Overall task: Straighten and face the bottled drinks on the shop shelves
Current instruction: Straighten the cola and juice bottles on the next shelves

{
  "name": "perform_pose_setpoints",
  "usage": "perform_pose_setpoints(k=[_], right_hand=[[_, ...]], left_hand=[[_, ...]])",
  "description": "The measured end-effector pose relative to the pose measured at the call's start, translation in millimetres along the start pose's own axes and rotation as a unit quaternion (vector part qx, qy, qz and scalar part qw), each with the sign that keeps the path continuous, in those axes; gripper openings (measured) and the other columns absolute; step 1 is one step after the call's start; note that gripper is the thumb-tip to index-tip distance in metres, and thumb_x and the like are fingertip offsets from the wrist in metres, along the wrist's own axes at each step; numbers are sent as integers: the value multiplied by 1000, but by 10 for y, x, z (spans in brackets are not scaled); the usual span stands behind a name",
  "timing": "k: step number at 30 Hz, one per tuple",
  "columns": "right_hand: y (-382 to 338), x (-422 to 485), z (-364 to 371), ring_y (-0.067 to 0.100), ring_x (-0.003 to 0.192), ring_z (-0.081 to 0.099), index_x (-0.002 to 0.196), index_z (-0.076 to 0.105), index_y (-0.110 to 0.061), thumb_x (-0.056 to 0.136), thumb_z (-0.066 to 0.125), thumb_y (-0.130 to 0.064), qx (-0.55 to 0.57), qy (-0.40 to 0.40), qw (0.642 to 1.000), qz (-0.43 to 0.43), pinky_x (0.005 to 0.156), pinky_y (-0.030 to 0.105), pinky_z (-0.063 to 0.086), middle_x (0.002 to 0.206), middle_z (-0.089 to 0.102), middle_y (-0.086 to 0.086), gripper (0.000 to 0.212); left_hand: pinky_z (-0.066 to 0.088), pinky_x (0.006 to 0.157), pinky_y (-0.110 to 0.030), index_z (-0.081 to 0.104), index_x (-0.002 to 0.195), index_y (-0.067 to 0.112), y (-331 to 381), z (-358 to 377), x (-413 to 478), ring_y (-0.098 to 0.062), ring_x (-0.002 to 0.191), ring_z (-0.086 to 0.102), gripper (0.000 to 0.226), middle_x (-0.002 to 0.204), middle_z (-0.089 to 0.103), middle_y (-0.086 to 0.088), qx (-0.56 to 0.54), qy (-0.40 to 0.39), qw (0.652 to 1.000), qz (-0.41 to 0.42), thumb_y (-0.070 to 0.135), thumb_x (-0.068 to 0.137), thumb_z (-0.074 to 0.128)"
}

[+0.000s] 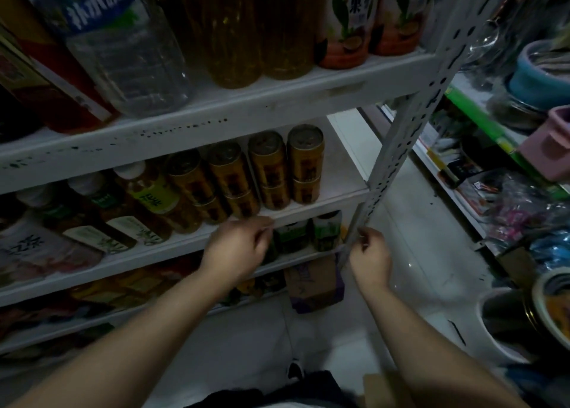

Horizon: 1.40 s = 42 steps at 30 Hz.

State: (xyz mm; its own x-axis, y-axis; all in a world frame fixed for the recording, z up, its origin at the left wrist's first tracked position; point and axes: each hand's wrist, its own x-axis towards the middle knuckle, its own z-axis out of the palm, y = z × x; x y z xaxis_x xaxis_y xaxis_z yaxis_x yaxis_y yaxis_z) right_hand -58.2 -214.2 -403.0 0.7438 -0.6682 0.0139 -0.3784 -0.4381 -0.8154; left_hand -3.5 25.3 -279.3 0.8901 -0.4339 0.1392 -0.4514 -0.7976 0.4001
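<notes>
Roughly: left hand (237,247) curled before the green-label bottles (326,231) on the low shelf (308,256), right hand (370,255) at the post (410,123). I can't tell either grip's state. I'd guess a half-blind reach could topple a bottle.

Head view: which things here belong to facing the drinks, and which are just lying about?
Job: green-label bottles, tea bottles, big water bottle.
Lying about: cardboard box on the floor, blue basin, pink tub.
</notes>
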Motion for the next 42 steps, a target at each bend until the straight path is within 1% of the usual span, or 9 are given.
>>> perform_pose_setpoints(k=[4, 10, 14, 18, 21, 28, 35, 40, 42], right_hand=[[395, -39, -69, 29, 98, 60, 113, 64, -8, 84, 59, -14, -53, -82, 991, 88, 80, 28, 42, 110, 65, 15, 30], [352, -98, 245, 20, 98, 60, 122, 56, -12, 83, 67, -28, -11, -129, 989, 74, 74, 20, 39, 99, 60, 0, 44], [269, -25, 608, 5, 102, 47, 132, 47, -16, 78, 74, -33, 52, -137, 989, -12, 81, 11, 37, 108, 47, -12, 62], [438, 196, 912, 17, 138, 20, 149, 16, -21, 76, 74, -44, 18, -130, 991, -28, 106, 28, 19, 151, 25, 1, 96], [576, 336, 1089, 19, 144, 2, 150, -2, -26, 71, 76, -50, 23, -85, 994, -58, 111, 34, 12, 158, 2, 4, 113], [794, 561, 1423, 24, 137, 28, 148, 16, -23, 62, 80, -53, 25, -43, 981, -188, 108, 50, 34, 147, 31, 5, 112], [1003, 681, 1687, 14, 130, 37, 145, 18, -39, 55, 81, -60, 51, 55, 975, -210, 103, 35, 34, 145, 34, -2, 112], [1192, 831, 1772, -8, 112, 45, 141, 22, -40, 59, 80, -43, 135, 48, 962, -233, 91, 19, 39, 137, 40, -11, 102], [1304, 953, 1739, -17, 98, 51, 141, 25, -36, 64, 84, -23, 178, 19, 955, -236, 80, 15, 46, 125, 46, -15, 98]], left_hand=[[40, 61, -23, 72, 101, 25, -477, 330, -325, -16, 80, 63, 19, 91, 72, 1, 6, -71, 993, -91, 34, 92, 58], [49, 60, -29, 65, 91, 22, -1003, 735, -618, -17, 71, 60, 25, 84, 69, -4, 38, -124, 978, -161, 46, 88, 60], [51, 65, -33, 66, 105, 15, -1434, 980, -752, -26, 86, 64, 25, 100, 66, -8, 22, -46, 988, -148, 31, 86, 66], [49, 61, -32, 71, 95, 9, -1840, 1220, -815, -31, 80, 63, 17, 89, 64, -11, 73, 63, 995, -35, 13, 79, 68], [41, 65, -36, 70, 94, 7, -2113, 1390, -866, -33, 76, 59, 29, 87, 63, -13, 130, 164, 978, 14, 23, 75, 55], [30, 88, -47, 51, 125, 12, -2635, 1902, -922, -39, 110, 46, 52, 120, 48, -15, 172, 258, 950, 25, 33, 78, 50], [24, 106, -52, 43, 129, 13, -2852, 2368, -711, -39, 118, 43, 54, 130, 43, -18, 143, 376, 914, 59, 41, 84, 55], [16, 111, -54, 46, 130, 16, -3008, 2565, -605, -34, 122, 47, 56, 137, 44, -18, 169, 454, 868, 109, 37, 80, 60], [16, 111, -55, 48, 130, 15, -3062, 2615, -572, -34, 120, 49, 57, 140, 43, -18, 183, 476, 851, 124, 36, 79, 62]])
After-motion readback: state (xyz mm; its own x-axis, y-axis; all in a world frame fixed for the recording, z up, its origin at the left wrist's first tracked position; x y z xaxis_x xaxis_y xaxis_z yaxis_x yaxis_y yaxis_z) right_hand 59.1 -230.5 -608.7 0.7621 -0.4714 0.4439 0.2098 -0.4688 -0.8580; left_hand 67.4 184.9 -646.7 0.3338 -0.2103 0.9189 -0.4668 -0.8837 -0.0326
